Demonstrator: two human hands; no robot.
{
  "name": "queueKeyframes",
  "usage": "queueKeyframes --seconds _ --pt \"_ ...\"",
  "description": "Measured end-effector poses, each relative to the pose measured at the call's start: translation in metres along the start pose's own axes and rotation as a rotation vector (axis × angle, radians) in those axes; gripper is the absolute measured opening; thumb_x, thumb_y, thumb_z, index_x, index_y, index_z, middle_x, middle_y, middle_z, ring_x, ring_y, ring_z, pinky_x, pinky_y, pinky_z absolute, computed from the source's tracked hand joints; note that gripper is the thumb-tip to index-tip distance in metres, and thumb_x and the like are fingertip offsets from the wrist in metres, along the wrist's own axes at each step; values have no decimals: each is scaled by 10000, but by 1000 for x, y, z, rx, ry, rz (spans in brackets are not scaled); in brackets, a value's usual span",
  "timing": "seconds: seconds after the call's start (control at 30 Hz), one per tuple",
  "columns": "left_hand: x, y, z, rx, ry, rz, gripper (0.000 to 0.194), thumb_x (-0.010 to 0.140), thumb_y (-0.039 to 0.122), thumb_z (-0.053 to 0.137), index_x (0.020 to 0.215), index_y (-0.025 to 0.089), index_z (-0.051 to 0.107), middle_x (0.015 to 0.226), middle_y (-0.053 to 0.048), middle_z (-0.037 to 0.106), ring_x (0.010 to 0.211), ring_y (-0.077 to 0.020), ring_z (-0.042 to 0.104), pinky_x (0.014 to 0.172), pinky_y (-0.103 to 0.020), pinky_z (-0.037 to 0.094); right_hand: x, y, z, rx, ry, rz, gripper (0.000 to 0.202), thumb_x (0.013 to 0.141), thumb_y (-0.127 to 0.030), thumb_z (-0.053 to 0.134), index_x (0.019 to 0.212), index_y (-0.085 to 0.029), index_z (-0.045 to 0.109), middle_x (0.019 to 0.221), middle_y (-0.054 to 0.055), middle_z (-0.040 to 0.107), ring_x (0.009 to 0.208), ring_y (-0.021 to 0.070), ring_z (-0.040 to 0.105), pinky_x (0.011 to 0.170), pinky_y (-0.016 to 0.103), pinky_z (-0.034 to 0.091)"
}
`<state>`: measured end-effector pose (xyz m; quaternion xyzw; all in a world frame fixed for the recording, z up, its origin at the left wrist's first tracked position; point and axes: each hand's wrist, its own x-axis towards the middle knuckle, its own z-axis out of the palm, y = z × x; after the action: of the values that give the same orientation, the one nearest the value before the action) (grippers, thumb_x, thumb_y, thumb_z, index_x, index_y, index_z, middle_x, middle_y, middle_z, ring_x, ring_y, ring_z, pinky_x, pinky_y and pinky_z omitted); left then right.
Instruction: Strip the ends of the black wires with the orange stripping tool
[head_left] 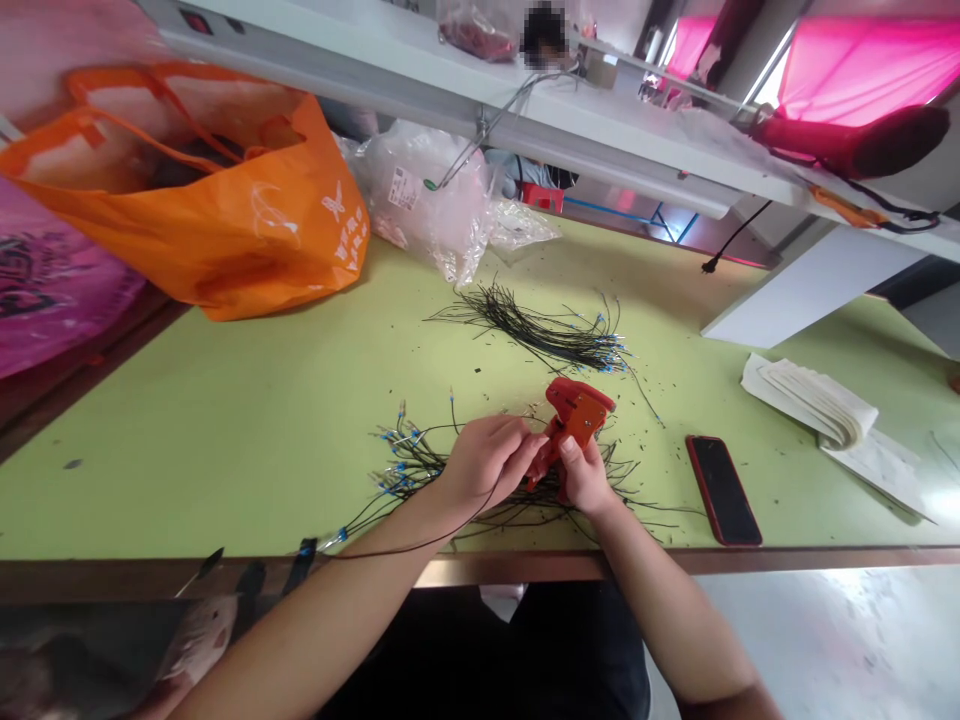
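Observation:
My right hand (589, 480) is wrapped round a red-orange wire stripper (581, 412) above the front part of the table. Close to the tool's jaw side, my left hand (491, 455) pinches a thin black wire (442, 543), which trails back over my left forearm to a blue-and-clear connector end (334, 538). Whether the wire's tip sits inside the jaws cannot be seen. Under both hands lies a bundle of black wires with blue ends (405, 465). A second bundle of black wires (547, 330) rests farther back, its blue ends toward the right.
An orange bag (285, 225) and clear plastic bags (427, 190) stand at the back left. To the right lie a phone (722, 490) and folded white sheets (814, 400). A white shelf (637, 130) crosses above the table, bearing a red heat gun (855, 140). Dark scraps dot the green tabletop (247, 430).

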<state>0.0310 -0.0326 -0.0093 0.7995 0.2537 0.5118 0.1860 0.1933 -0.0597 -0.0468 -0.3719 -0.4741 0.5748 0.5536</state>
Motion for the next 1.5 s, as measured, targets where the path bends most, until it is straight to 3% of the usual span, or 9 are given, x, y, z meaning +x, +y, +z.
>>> queueKeyframes --seconds 0.23,0.43,0.63,0.77,0.9,1.07,1.2,1.37,1.5 --pt "0 2 0 -18 -8 31 345 1002 160 524 662 218 536 561 20 574 469 -113 485 518 -248 362 -2 5 -1 -6 16 -55 485 812 -680 754 796 -240 549 502 -35 571 410 160 516 406 309 466" --pt "-2 2 0 1 -23 -53 397 1021 254 497 626 222 507 522 14 513 448 -122 439 514 -259 369 -2 9 -3 17 19 -46 492 793 -671 780 815 -239 545 435 -87 472 348 127 420 368 275 393" --pt "-2 3 -2 -49 9 -166 395 1007 273 497 621 225 425 501 32 440 436 -114 385 481 -260 314 3 -16 -7 185 20 -110 511 858 -704 685 705 -237 547 482 -59 461 412 140 444 463 318 487" --pt "-3 2 -1 -112 27 -208 395 1013 294 481 625 222 461 497 31 468 443 -117 422 485 -258 319 6 -30 -11 277 52 -145 445 886 -650 685 757 -238 577 561 -48 481 499 154 497 589 357 559" --pt "-10 -2 3 -270 14 -357 476 1044 430 452 621 218 505 489 18 502 450 -127 485 498 -266 358 5 -28 -12 201 66 -118 324 845 -508 790 872 -235 616 685 -12 584 662 201 611 707 399 585" --pt "-13 -3 10 -563 50 -523 603 1002 649 445 576 223 484 467 13 470 499 -150 551 553 -279 453 0 -23 -12 49 -53 -123 315 839 -459 812 961 -229 636 856 33 660 798 221 670 770 395 578" --pt "-8 -4 16 -573 0 -590 633 959 710 482 565 215 503 455 15 466 495 -140 528 543 -275 424 -1 -21 -12 1 -88 -141 247 883 -421 783 961 -225 655 876 34 672 796 209 667 778 385 575" --pt "-3 0 24 -743 -90 -768 669 839 820 554 568 211 497 448 33 465 441 -118 469 527 -276 426 1 -21 -28 -17 -22 -160 197 893 -394 780 899 -219 690 857 33 681 821 212 661 793 377 564" --pt "-5 14 27 -996 21 -1000 625 798 770 661 603 219 441 450 74 411 390 -87 374 470 -256 400 7 -32 -37 155 89 -239 191 850 -380 811 838 -237 685 780 6 633 804 209 642 823 400 567"
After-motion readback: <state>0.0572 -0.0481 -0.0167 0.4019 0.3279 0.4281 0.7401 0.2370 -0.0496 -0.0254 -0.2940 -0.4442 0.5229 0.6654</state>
